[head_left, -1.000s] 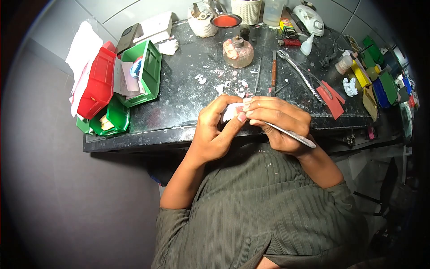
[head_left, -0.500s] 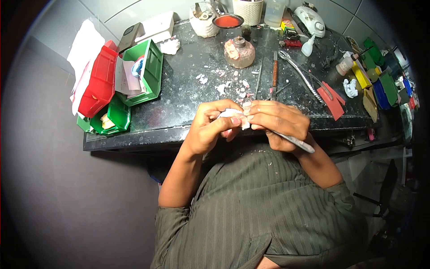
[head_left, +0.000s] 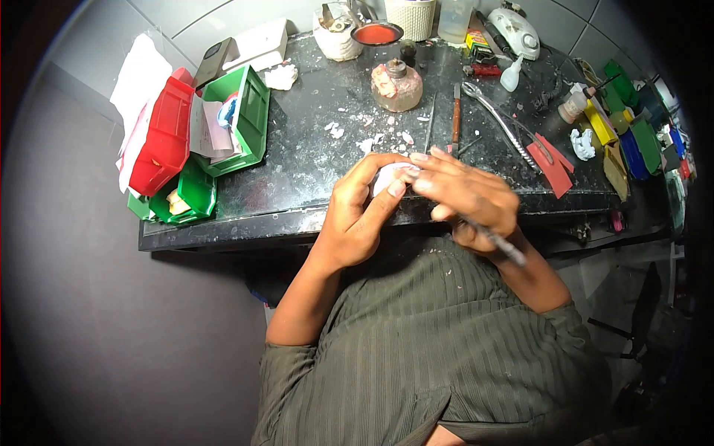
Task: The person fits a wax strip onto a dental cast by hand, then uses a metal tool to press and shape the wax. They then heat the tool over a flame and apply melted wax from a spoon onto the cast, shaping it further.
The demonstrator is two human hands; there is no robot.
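Note:
My left hand (head_left: 355, 215) is curled around a small whitish-pink plaster-like piece (head_left: 384, 180), thumb and forefinger on either side of it. My right hand (head_left: 480, 199) closes on a slim grey-handled tool (head_left: 509, 250), whose blurred handle sticks out below the palm. The right fingertips meet the piece and hide the tool's working end. Both hands are over the front edge of the black worktop (head_left: 297, 171). White and pink scraps (head_left: 366, 146) lie just beyond them.
Behind the hands stand a glass spirit burner (head_left: 397, 88) and a dish of red material (head_left: 377, 33). A wooden-handled knife (head_left: 456, 119), a twisted metal tool (head_left: 498, 119) and red sheets (head_left: 550, 167) lie to the right. Green bins (head_left: 253, 123) and a red bin (head_left: 160, 141) are left.
My left hand has turned and wrapped further over the piece, covering more of it. My right hand has shifted slightly, its fingers moving over the piece and the tool handle tilting more steeply.

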